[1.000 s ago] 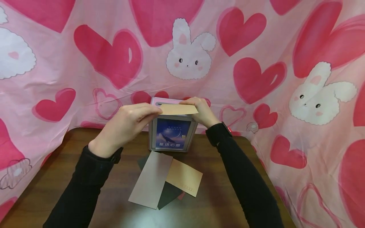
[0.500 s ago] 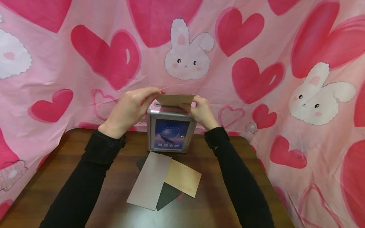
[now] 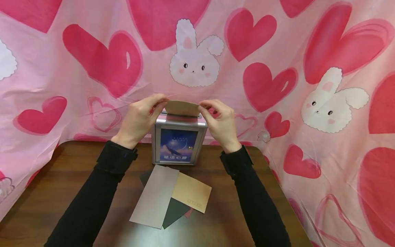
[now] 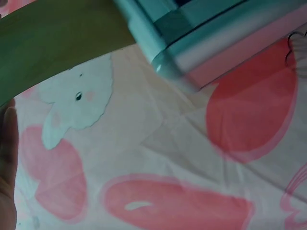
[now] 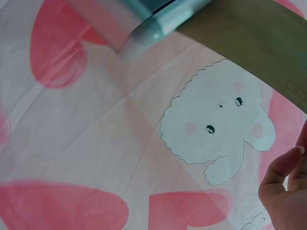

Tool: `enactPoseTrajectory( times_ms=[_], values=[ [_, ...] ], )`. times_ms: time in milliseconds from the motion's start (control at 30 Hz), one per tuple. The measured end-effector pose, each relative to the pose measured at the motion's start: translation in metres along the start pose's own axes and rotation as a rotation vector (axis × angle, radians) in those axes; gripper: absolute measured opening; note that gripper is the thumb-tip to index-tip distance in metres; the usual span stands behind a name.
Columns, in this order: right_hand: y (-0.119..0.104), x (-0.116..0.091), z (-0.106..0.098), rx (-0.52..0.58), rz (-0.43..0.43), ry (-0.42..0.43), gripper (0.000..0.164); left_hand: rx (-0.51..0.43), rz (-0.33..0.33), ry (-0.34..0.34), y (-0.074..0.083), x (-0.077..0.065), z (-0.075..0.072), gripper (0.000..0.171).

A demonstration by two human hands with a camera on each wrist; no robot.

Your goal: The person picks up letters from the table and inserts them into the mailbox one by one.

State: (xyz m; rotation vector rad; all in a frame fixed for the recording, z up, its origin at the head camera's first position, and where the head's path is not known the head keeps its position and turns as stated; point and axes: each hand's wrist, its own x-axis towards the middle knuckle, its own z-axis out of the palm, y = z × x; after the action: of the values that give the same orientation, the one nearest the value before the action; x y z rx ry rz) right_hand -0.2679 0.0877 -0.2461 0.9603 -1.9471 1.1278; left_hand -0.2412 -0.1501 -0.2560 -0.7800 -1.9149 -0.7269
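A tan envelope [image 3: 182, 108] stands upright on edge over the slot in the pink top of a silver-framed box [image 3: 179, 145] with a blue whale picture on its front. Its lower edge meets the slot; how deep it reaches I cannot tell. My left hand [image 3: 139, 118] pinches the envelope's left end between thumb and fingers. At the other end, my right hand [image 3: 223, 123] pinches its right corner. The right wrist view shows printed squares on the envelope [image 5: 254, 40], beside my right thumb and fingers [image 5: 285, 191]. Only part of my left hand [image 4: 7, 158] enters the left wrist view.
In front of the box, a loose pile lies on the brown wooden table [image 3: 92, 192]: a pale grey envelope [image 3: 155, 195], a tan envelope [image 3: 193, 192], a dark envelope [image 3: 176, 211] and a reddish corner [image 3: 188, 213]. A pink heart-and-rabbit cloth [image 3: 123, 68] hangs close behind.
The envelope has gone from lying nearly flat over the box top to standing upright at the slot. My right hand has shifted its hold outward to the envelope's right corner.
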Motion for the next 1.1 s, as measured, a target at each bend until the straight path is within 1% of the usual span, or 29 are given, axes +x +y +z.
enactPoseTrajectory(
  times_ms=[100, 167, 233, 300, 467, 600, 767, 867, 967, 1100],
  values=[
    [0.001, 0.001, 0.004, -0.061, -0.037, 0.018, 0.012, 0.011, -0.013, -0.001, -0.004, -0.002, 0.002, 0.023],
    [0.005, 0.001, 0.006, -0.111, -0.047, 0.022, 0.012, 0.001, -0.042, -0.018, -0.008, -0.004, 0.006, 0.022],
    [0.01, 0.0, 0.01, -0.155, -0.039, 0.014, 0.012, -0.008, -0.07, -0.039, -0.013, -0.005, 0.011, 0.022],
    [0.016, -0.001, 0.013, -0.193, -0.008, -0.006, 0.013, -0.009, -0.088, -0.061, -0.019, -0.006, 0.016, 0.022],
    [0.032, -0.002, 0.026, -0.252, 0.132, -0.062, 0.014, 0.016, -0.15, -0.138, -0.033, -0.007, 0.027, 0.021],
    [0.04, -0.004, 0.037, -0.32, 0.232, -0.137, 0.017, 0.054, -0.224, -0.192, -0.042, -0.011, 0.032, 0.019],
    [0.038, -0.01, 0.044, -0.416, 0.367, -0.323, 0.031, 0.093, -0.31, -0.277, -0.048, -0.021, 0.036, 0.022],
    [0.036, -0.014, 0.046, -0.453, 0.401, -0.4, 0.039, 0.104, -0.323, -0.317, -0.051, -0.025, 0.038, 0.025],
    [0.036, -0.017, 0.047, -0.484, 0.409, -0.435, 0.045, 0.13, -0.313, -0.35, -0.053, -0.029, 0.039, 0.029],
    [0.037, -0.019, 0.05, -0.515, 0.44, -0.47, 0.052, 0.18, -0.349, -0.427, -0.053, -0.033, 0.041, 0.039]
  ],
)
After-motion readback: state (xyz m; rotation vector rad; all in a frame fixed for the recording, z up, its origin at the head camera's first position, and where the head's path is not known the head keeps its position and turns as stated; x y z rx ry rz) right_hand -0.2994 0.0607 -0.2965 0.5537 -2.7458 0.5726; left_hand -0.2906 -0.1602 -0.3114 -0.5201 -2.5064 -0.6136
